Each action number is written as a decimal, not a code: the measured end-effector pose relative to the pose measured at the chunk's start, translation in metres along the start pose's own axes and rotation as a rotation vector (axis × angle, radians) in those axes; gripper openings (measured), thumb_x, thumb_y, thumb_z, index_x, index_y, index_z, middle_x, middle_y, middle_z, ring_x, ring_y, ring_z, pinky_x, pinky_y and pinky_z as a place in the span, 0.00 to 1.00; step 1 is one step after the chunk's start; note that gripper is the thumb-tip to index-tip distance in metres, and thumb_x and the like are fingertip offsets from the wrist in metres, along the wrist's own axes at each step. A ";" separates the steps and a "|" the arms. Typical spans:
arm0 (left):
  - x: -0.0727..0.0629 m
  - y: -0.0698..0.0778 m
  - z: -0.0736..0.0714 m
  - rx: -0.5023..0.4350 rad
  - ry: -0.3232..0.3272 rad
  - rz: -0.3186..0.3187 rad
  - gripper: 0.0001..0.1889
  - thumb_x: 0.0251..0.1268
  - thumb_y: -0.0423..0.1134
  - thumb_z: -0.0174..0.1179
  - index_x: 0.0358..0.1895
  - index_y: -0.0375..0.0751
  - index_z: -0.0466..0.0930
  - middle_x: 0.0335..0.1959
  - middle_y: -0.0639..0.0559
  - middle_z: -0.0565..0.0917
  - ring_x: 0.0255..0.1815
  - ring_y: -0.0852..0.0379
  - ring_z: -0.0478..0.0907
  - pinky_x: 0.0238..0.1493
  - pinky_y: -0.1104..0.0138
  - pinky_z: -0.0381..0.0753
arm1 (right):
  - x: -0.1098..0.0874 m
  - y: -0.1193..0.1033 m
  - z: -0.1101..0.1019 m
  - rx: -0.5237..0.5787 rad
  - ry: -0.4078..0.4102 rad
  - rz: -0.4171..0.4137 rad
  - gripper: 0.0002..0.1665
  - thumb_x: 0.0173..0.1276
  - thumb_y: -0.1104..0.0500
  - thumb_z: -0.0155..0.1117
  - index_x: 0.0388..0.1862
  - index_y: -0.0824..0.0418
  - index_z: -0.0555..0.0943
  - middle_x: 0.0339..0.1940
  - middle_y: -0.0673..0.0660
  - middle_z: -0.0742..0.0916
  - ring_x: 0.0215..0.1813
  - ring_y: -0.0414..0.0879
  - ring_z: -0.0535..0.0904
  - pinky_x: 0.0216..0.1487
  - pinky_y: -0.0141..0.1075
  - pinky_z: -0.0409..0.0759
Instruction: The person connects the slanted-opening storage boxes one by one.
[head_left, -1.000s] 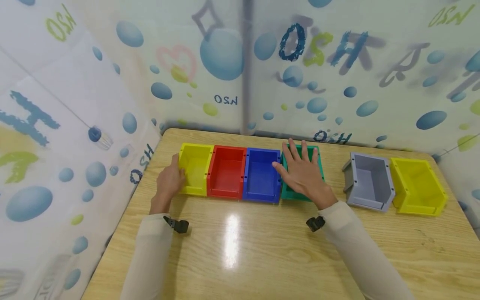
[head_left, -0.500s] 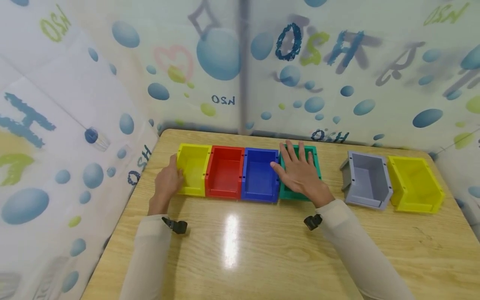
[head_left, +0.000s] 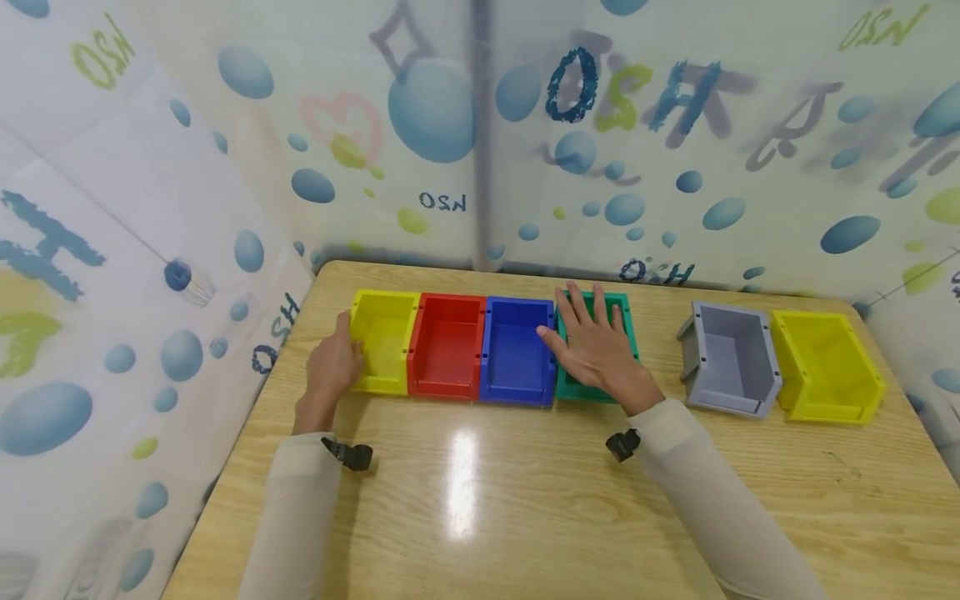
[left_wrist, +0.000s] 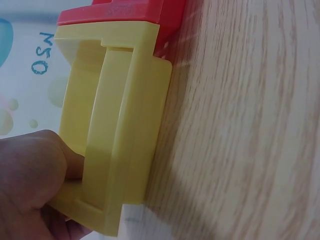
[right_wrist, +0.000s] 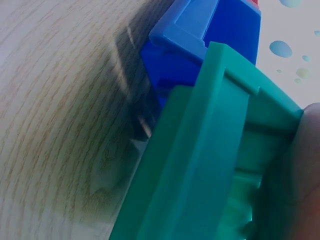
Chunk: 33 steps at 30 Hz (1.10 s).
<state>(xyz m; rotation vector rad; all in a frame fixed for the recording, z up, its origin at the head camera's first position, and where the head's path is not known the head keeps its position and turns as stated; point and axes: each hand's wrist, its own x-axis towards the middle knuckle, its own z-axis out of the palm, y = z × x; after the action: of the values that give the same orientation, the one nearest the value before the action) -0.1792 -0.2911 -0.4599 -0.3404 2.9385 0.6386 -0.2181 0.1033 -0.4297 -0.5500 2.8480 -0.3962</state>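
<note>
Four plastic bins would be miscounted by colour alone, so by place: a yellow bin (head_left: 384, 342) stands leftmost, then a red bin (head_left: 447, 346), a blue bin (head_left: 519, 350) and a green bin (head_left: 581, 390), side by side. My left hand (head_left: 333, 358) grips the yellow bin's left wall. In the left wrist view its thumb (left_wrist: 74, 165) goes inside that bin, with the other fingers outside and partly hidden. Over the green bin lies my right hand (head_left: 600, 350), fingers straight and spread, thumb near the blue bin's right rim. In the right wrist view the hand's edge shows blurred.
To the right, apart from the row, a grey bin (head_left: 731, 367) stands beside another yellow bin (head_left: 832, 367). All rest on a wooden table (head_left: 540, 500). A patterned curtain (head_left: 360, 217) hangs behind and to the left of the table.
The whole scene shifts slightly left in the head view. Both hands keep their places on the yellow and green bins.
</note>
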 end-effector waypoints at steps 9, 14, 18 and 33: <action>0.001 0.001 0.001 -0.004 0.015 0.018 0.30 0.76 0.37 0.44 0.76 0.38 0.47 0.46 0.28 0.80 0.34 0.40 0.76 0.37 0.50 0.73 | 0.000 0.001 0.000 -0.043 0.015 -0.001 0.48 0.74 0.27 0.23 0.82 0.50 0.33 0.83 0.57 0.40 0.79 0.61 0.22 0.73 0.67 0.35; 0.000 0.001 0.002 -0.002 0.021 0.006 0.29 0.75 0.37 0.45 0.76 0.37 0.49 0.46 0.28 0.81 0.34 0.40 0.76 0.38 0.50 0.73 | 0.000 -0.001 -0.001 -0.052 0.006 -0.005 0.47 0.75 0.27 0.24 0.82 0.51 0.34 0.83 0.55 0.39 0.80 0.64 0.26 0.73 0.67 0.36; 0.001 -0.001 0.003 0.002 0.017 0.015 0.30 0.76 0.37 0.44 0.76 0.37 0.47 0.47 0.27 0.80 0.34 0.40 0.76 0.38 0.50 0.73 | 0.000 -0.001 0.000 -0.051 0.005 0.000 0.48 0.74 0.27 0.24 0.82 0.51 0.35 0.83 0.54 0.38 0.80 0.63 0.25 0.73 0.67 0.36; 0.001 -0.002 0.002 0.013 0.011 0.017 0.30 0.76 0.37 0.44 0.76 0.36 0.47 0.45 0.27 0.80 0.33 0.40 0.76 0.36 0.50 0.73 | 0.003 0.000 0.004 -0.065 -0.019 0.018 0.49 0.72 0.25 0.19 0.82 0.51 0.33 0.83 0.56 0.39 0.80 0.63 0.25 0.73 0.67 0.36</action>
<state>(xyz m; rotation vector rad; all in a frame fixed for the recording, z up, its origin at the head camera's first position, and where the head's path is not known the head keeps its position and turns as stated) -0.1799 -0.2919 -0.4627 -0.3190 2.9574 0.6212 -0.2192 0.1011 -0.4340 -0.5370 2.8545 -0.2950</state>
